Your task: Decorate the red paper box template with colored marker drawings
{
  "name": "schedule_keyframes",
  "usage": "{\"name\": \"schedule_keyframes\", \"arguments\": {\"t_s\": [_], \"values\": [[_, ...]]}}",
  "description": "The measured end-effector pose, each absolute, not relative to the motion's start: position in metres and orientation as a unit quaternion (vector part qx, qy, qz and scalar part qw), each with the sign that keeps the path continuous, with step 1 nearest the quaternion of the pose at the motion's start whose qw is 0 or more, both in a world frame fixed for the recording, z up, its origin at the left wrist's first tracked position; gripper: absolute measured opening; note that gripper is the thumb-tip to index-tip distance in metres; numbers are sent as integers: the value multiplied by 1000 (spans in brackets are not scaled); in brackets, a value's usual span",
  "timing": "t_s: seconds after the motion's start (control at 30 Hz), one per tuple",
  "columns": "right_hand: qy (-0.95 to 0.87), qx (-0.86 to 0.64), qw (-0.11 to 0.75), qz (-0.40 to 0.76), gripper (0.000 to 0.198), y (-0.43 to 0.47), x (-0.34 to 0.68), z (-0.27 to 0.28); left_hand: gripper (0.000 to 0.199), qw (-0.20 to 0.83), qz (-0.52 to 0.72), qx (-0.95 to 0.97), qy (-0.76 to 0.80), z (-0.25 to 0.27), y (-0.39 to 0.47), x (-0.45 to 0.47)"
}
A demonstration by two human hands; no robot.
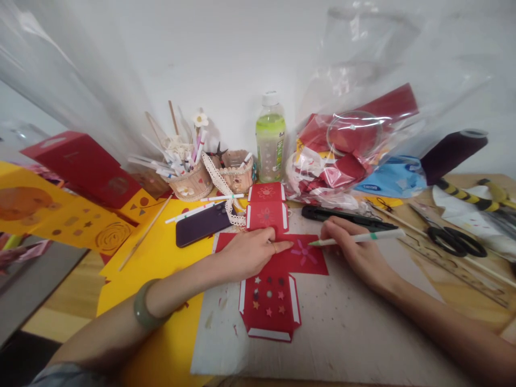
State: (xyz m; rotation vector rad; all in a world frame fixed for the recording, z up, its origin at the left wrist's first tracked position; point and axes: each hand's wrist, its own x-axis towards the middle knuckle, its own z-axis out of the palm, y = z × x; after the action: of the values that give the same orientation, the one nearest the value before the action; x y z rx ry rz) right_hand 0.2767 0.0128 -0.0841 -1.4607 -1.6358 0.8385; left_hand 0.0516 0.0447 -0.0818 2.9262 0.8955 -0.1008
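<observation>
My right hand (pixel 350 252) is closed around a white marker pen (pixel 377 235) with a green band. The pen's green tip is close to a purple flower drawing (pixel 303 252) on the right flap of a cross-shaped red paper cutout (pixel 278 265); whether it touches cannot be told. My left hand (pixel 250 251) lies on the middle of the cutout, index finger stretched toward the flower and the other fingers bent. Star and dot stickers (pixel 269 294) sit on the cutout's near panel. White strips line several of its edges. Faint flowers (pixel 266 192) mark the far panels.
Under the cutout lies a grey board (pixel 334 333), with yellow paper (pixel 161 301) to the left. Around it are a phone (pixel 201 224), pen baskets (pixel 191 183), a bottle (pixel 270 142), a black cutter (pixel 350 216), scissors (pixel 455 240) and a plastic bag (pixel 346 145).
</observation>
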Motion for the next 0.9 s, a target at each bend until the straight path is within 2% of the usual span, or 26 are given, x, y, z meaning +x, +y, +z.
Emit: {"name": "schedule_keyframes", "arguments": {"t_s": [0.13, 0.33, 0.9], "values": [[-634, -575, 398, 330, 46, 12, 277, -83, 47, 34, -60, 955, 287, -80, 44, 51], [-642, -566, 393, 337, 21, 12, 276, -87, 49, 25, -68, 956, 283, -81, 44, 51], [-692, -546, 348, 320, 22, 11, 278, -94, 46, 39, -68, 955, 287, -81, 45, 51]]}}
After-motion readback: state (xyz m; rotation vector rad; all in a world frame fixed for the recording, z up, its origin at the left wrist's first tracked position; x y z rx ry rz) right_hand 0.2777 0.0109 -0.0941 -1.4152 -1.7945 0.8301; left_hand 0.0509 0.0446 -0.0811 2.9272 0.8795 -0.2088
